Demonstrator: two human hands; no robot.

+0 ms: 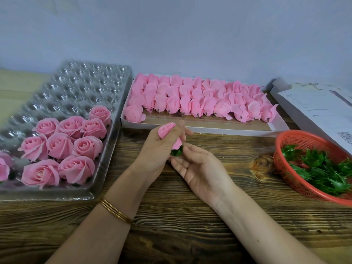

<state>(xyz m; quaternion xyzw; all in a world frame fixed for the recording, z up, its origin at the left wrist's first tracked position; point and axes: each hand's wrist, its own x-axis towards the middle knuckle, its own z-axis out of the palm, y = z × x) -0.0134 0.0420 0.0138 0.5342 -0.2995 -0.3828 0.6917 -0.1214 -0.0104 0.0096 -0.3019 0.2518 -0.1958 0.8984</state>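
One pink rose (166, 130) in curled left fingers (181, 128), green calyx (177, 152) between pinching right fingers (180, 163).

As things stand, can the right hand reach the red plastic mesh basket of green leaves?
Probably yes. The right hand seems to pinch the green calyx under the pink artificial rosebud, but only bare wooden tabletop lies between it and the red plastic mesh basket on its own side.

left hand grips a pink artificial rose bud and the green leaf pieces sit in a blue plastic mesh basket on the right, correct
Not quite: the plastic mesh basket is red, not blue. The head view shows the left hand gripping the pink artificial rose bud, with the green leaf pieces in that basket on the right.
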